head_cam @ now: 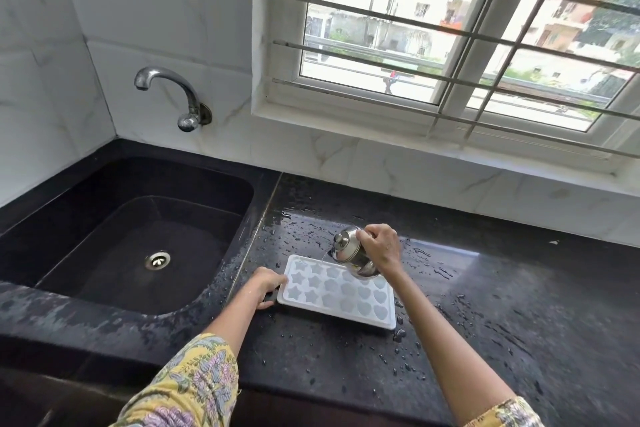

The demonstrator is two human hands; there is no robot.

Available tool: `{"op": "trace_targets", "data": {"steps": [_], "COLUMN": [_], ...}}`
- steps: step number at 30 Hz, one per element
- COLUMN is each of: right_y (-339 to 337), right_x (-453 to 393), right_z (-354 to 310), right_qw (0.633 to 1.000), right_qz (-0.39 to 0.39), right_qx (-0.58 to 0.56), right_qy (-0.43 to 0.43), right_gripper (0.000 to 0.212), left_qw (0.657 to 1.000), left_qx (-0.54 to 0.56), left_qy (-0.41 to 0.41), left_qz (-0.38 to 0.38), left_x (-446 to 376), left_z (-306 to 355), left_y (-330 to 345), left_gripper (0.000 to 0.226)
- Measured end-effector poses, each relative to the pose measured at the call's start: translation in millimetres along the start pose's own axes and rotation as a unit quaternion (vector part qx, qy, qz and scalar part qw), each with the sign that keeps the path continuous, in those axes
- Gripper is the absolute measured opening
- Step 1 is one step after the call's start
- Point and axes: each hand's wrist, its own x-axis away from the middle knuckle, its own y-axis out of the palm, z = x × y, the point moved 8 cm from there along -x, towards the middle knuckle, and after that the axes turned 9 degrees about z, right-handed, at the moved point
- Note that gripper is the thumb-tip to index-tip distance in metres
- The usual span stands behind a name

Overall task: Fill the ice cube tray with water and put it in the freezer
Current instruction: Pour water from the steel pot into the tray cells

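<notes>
right hand (380,246), lower centre of frame, was closed around a small lidded stainless steel jug (351,253), tipped left so a thin stream fell onto the far corner of the white plastic ice cube tray with star and heart cavities (337,291). left hand (268,286) was clamped on the tray's left short edge, pinning it flat. tray lay on the wet black granite counter (485,305), just right of the black sink (138,236); chrome wall tap (173,97) upper left. judgement: filling under way, freezer step not begun. to pour well: keep the tilt shallow, walk the stream cavity to cavity, stop below the rims so carrying does not slop.
</notes>
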Motion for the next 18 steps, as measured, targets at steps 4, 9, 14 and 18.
{"op": "trace_targets", "data": {"steps": [4,9,14,18], "right_y": [2,-6,-11,-13], "right_x": [-1,-5,-8,-3], "right_z": [9,14,18,20], "right_qw": [0.998,0.991,0.991,0.997], "right_qz": [0.008,0.027,0.034,0.024], "right_qx": [-0.054,-0.109,-0.107,-0.065], "right_qy": [0.04,0.075,0.066,0.036], "right_gripper": [0.04,0.042,0.03,0.036], "left_qw": [1.0,1.0,1.0,1.0], "left_qx": [-0.002,-0.008,-0.012,-0.011], "left_qy": [0.0,0.009,0.015,0.017], "left_qz": [-0.008,-0.003,0.006,0.0], "left_x": [3,3,1,1], "left_z": [0,1,1,1], "left_y": [0,0,0,2], "left_gripper": [0.009,0.008,0.005,0.005]}}
